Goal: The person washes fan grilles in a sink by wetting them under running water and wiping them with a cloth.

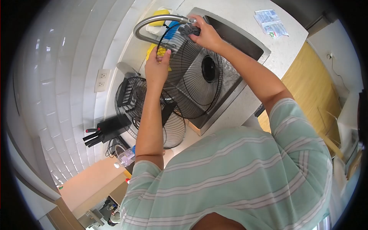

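Note:
A round black wire fan grille (191,82) with a dark centre disc is held tilted over the metal sink (245,40). My left hand (157,67) grips its rim on the left side, fingers and thumb closed round the wires. At the grille's upper edge, my right hand (207,36) pinches a crumpled dark grey cloth (189,31) against the wires, close to the faucet's spout (168,18). Beside my left forearm stands the fan (132,96), with another wire grille (174,132) round it.
Yellow and blue items sit behind the faucet. A black knife block (113,128) with several handles stands by the tiled wall (57,103), near a clear plastic bottle (124,158). A wall outlet (102,80) is at left. A plastic packet (271,23) lies on the white counter (281,53).

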`<state>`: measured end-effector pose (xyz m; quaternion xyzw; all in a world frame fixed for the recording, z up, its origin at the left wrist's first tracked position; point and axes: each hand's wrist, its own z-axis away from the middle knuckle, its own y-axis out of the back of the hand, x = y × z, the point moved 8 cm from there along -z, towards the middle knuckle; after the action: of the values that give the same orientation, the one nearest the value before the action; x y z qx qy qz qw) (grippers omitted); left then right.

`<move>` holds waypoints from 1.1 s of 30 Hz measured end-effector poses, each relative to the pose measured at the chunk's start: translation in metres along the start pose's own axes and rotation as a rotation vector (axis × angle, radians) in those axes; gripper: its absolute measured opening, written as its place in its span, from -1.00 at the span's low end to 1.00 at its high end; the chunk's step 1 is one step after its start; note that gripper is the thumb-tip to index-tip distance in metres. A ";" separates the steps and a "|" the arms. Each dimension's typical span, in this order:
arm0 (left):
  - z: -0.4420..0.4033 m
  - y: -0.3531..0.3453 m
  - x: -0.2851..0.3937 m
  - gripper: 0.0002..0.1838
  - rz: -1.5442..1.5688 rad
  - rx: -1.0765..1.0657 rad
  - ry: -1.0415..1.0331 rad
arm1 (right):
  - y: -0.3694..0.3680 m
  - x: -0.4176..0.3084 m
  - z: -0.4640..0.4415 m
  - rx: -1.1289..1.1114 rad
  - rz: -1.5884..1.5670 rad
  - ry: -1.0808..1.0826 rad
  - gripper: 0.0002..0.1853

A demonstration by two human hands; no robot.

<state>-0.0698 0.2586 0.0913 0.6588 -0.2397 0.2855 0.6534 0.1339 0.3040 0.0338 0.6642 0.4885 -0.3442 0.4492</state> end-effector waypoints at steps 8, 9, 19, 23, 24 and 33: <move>-0.002 0.002 -0.005 -0.40 0.046 0.017 -0.004 | -0.005 0.033 0.103 0.104 0.188 0.101 -0.73; 0.000 0.002 0.001 -0.41 0.048 0.027 -0.012 | -0.001 0.027 0.095 0.133 0.243 0.163 -0.75; 0.046 0.010 -0.015 -0.62 0.357 0.212 0.008 | -0.009 -0.014 0.028 0.150 0.005 0.219 -0.71; 0.076 0.022 -0.025 -0.69 0.346 0.319 0.037 | -0.008 -0.002 0.105 0.051 -0.087 0.018 -0.76; 0.082 0.021 -0.030 -0.69 0.371 0.322 0.047 | -0.008 -0.001 0.109 0.042 -0.104 -0.014 -0.77; 0.107 -0.007 -0.040 -0.69 0.564 0.426 0.023 | -0.002 -0.048 0.000 0.209 -0.007 0.306 -0.77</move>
<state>-0.0873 0.1499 0.0606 0.6848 -0.3402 0.5057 0.3994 0.1185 0.2877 0.0768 0.7504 0.5148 -0.2894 0.2969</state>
